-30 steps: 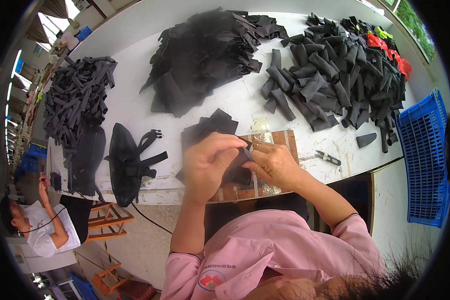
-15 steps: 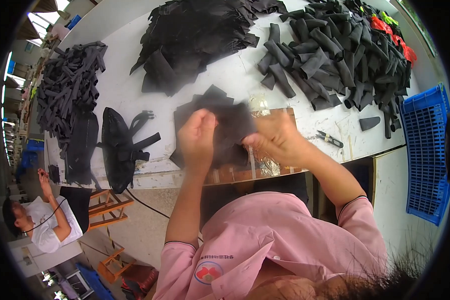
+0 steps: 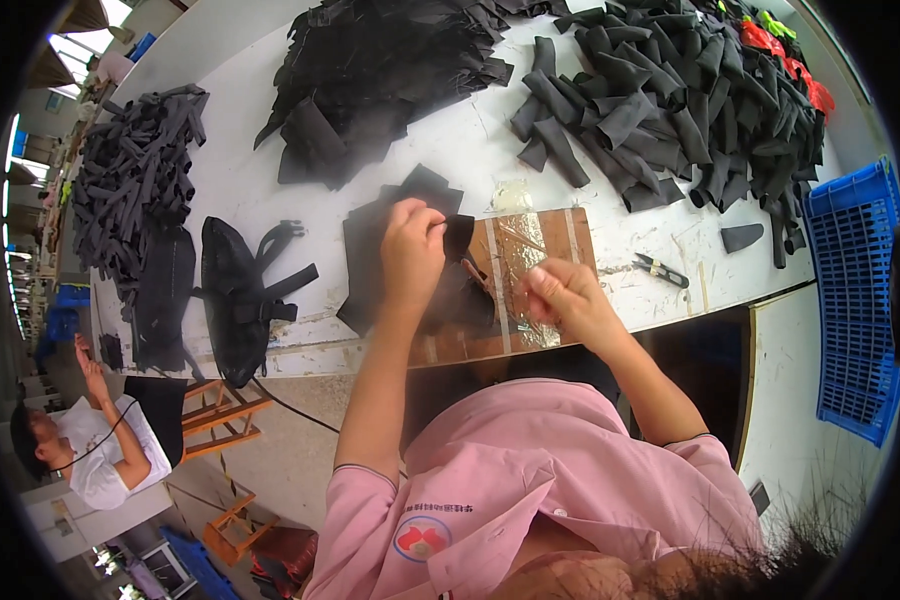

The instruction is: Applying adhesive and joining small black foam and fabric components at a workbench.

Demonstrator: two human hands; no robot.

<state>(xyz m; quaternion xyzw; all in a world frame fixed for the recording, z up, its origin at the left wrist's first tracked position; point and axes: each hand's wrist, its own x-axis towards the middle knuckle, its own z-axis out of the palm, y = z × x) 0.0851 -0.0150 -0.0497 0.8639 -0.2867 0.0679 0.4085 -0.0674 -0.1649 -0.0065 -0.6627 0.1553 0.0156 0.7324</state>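
Observation:
My left hand [image 3: 413, 250] pinches a small black fabric piece [image 3: 458, 237] at its upper edge, above a stack of black fabric sheets [image 3: 368, 245] at the table's front edge. To the right, my right hand [image 3: 570, 303] is closed, thumb against curled fingers, over a brown board [image 3: 577, 235] crossed by strips of clear, shiny tape. What it holds, if anything, is hidden. A thin dark tool [image 3: 477, 272] shows between the two hands, too small to name. Black-handled thread snips [image 3: 662, 270] lie right of the board.
Behind are a heap of flat black fabric [image 3: 380, 70] and a pile of rolled black tubes [image 3: 660, 100]. Narrow black strips [image 3: 135, 160] and a black strapped pouch [image 3: 232, 290] lie left. A blue crate [image 3: 855, 300] stands right. Another person [image 3: 95, 440] is at far left.
My right hand has come away from the fabric, down and to the right. My left hand has shifted slightly right and now keeps the piece alone, uncovering more of the brown board.

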